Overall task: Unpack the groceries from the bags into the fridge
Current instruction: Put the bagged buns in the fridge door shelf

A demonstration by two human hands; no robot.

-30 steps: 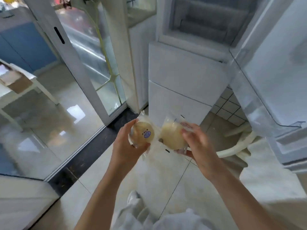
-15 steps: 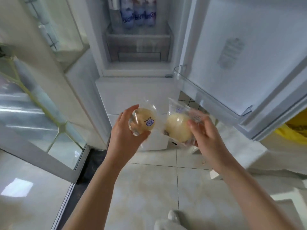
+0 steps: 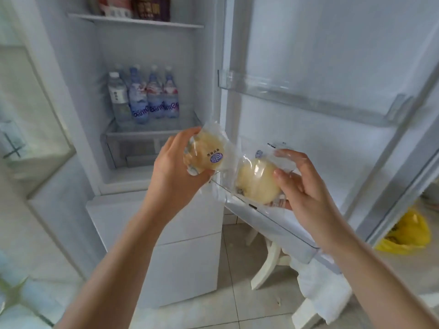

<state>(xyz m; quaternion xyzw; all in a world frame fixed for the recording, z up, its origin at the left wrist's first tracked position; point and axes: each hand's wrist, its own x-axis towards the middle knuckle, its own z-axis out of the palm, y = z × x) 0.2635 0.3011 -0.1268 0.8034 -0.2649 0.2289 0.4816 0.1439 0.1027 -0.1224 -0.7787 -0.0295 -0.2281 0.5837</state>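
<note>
The person is standing at the open fridge, holding one wrapped bun in each hand, so both can probably go in without a second trip. The left hand is curling its fingers round the left bun, gripping it from the side and below with the printed label facing up. The right hand is pinching the right bun by its clear wrapper, thumb on top and fingers underneath — a light hold that is sparing the soft bread.

The left bun is hanging in front of the fridge's opening, just over the clear drawer. The right bun is hanging just above the rim of the lower door shelf; whether the wrapper is touching it I cannot tell.

Inside, water bottles are crowding the back left of the shelf, leaving bare room toward the front and right. The upper shelf is already carrying packages. The upper door shelf is looking bare — an easy reach for the right hand. A yellow bag is lying on the floor beyond the door
</note>
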